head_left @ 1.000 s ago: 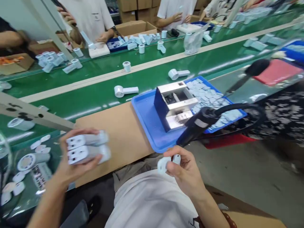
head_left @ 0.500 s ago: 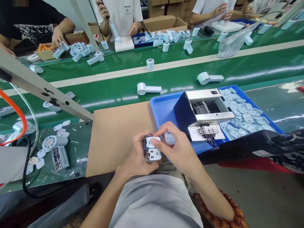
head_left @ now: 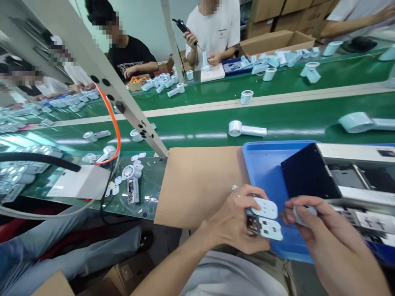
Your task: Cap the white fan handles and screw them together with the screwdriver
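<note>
My left hand (head_left: pixel 237 218) is closed around a pair of pale handheld-fan parts held side by side. One shows a white rounded cover plate (head_left: pixel 266 208) with small holes. The other fan part (head_left: pixel 271 228) has rectangular openings, with dark inner parts showing beside it. A short way to the right, my right hand (head_left: pixel 327 234) pinches a small white rounded plate (head_left: pixel 304 214) between thumb and fingers, apart from the left hand's parts. Both hands are above the blue tray (head_left: pixel 257 158) and the cardboard sheet's edge (head_left: pixel 203 185).
A metal-framed device (head_left: pixel 311 172) stands in the tray. Left of the cardboard lie a fan (head_left: pixel 132 181) and loose white plates (head_left: pixel 117 180). A slanted post (head_left: pixel 129 111) and an orange hose (head_left: pixel 112 123) rise there. Fans (head_left: pixel 247 129) lie on the green belt; co-workers sit opposite.
My view has swung left. My right hand has drawn away from the parts in my left hand and now holds a white plate. Both hands sit further right in view.
</note>
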### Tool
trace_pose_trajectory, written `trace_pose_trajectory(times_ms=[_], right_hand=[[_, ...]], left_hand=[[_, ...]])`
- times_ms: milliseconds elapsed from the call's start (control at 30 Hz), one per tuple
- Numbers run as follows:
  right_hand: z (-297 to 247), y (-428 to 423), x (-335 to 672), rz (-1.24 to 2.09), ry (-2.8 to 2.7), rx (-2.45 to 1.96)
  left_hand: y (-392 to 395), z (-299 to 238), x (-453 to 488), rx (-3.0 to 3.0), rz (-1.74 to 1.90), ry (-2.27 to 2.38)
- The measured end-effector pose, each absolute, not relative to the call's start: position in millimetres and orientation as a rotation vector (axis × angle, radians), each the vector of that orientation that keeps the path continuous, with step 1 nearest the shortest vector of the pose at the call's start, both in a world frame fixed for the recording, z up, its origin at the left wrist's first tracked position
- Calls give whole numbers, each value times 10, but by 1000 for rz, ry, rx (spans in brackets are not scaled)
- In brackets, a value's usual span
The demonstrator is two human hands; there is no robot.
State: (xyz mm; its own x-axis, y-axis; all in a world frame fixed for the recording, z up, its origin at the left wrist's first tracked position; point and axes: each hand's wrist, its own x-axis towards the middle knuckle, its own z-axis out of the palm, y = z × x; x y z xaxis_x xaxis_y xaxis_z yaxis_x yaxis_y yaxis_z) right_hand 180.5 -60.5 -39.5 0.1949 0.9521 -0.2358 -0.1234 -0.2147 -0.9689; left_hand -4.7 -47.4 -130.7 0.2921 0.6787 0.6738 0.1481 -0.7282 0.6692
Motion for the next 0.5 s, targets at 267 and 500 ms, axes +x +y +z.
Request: trace_pose_trajectory(times_ms=[267, 500], right_hand=[[-187, -729, 1895, 1241, -1073, -1257], [-13, -721, 1900, 1500, -1204, -1106]], left_hand=[[-463, -1181, -53, 2040, 1459, 712], [-398, -1296, -31, 1936, 1515, 673]])
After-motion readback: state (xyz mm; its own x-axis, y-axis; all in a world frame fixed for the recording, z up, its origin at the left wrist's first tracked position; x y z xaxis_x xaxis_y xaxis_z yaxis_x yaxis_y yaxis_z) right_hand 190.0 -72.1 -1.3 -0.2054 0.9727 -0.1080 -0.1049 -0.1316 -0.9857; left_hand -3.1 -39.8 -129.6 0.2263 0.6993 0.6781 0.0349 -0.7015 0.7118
